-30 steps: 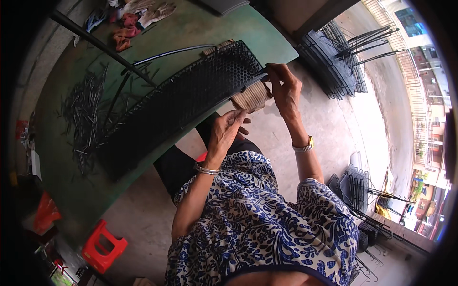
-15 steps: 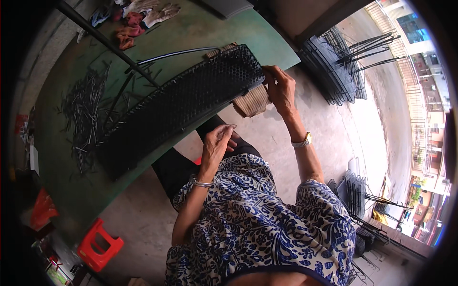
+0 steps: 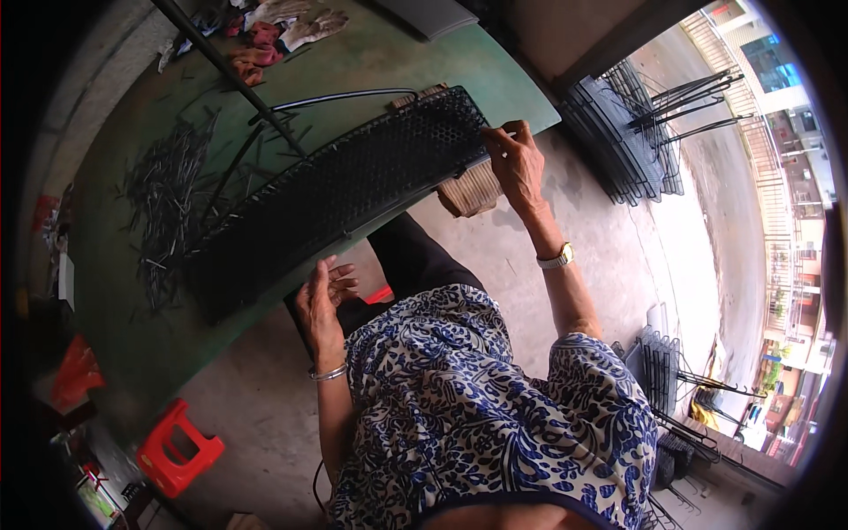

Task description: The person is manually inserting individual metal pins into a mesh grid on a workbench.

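A long black mesh rack [image 3: 353,172] with a bent wire bar lies slanted across the green table [image 3: 389,53]. Pinched fingers of my right hand [image 3: 517,163] are at its right end, apparently gripping the edge; what sits between the fingertips is hard to see. Below the rack's front edge, over my lap, is my left hand [image 3: 325,305], fingers apart and nothing visible in it. Folded cardboard [image 3: 470,187] sticks out from under the rack near my right hand. Many thin dark rods [image 3: 172,194] are heaped left of the rack.
Gloves and rags [image 3: 265,44] lie at the table's far side, crossed by a dark pole [image 3: 225,71]. Stacked black wire racks [image 3: 618,132] stand on the floor to the right, more [image 3: 658,367] lower right. A red plastic stool [image 3: 179,449] is at lower left.
My left hand has moved left and down, away from near the rack's middle, and its fingers have spread. The right hand stays at the rack's right end. The view has shifted slightly.
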